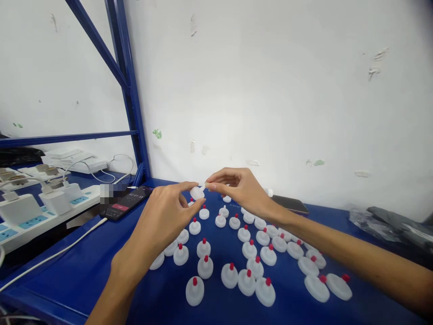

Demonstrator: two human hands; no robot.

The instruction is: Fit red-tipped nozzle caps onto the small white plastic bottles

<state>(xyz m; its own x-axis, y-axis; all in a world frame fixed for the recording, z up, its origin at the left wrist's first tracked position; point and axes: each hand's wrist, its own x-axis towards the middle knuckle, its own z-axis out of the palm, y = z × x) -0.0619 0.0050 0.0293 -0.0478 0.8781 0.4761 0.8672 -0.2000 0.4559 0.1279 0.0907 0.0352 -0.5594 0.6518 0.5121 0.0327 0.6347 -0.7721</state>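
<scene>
My left hand [172, 207] pinches a white translucent cap [197, 193] by its rim, between thumb and fingers, above the blue table [216, 282]. My right hand [237, 186] has its thumb and forefinger closed at the cap's narrow tip; whatever lies between those fingertips is too small to make out. Below and around the hands stand several white caps with red tips [195, 291], spread over the table. One white cap without a red tip [223, 211] stands just below the right hand.
A phone with a lit screen [126, 203] lies at the left, beside power strips [43, 216] with chargers and cables. A dark flat device [290, 204] lies behind the right forearm. Plastic bags [382, 225] sit at the far right. A blue metal frame [130, 95] rises at the back left.
</scene>
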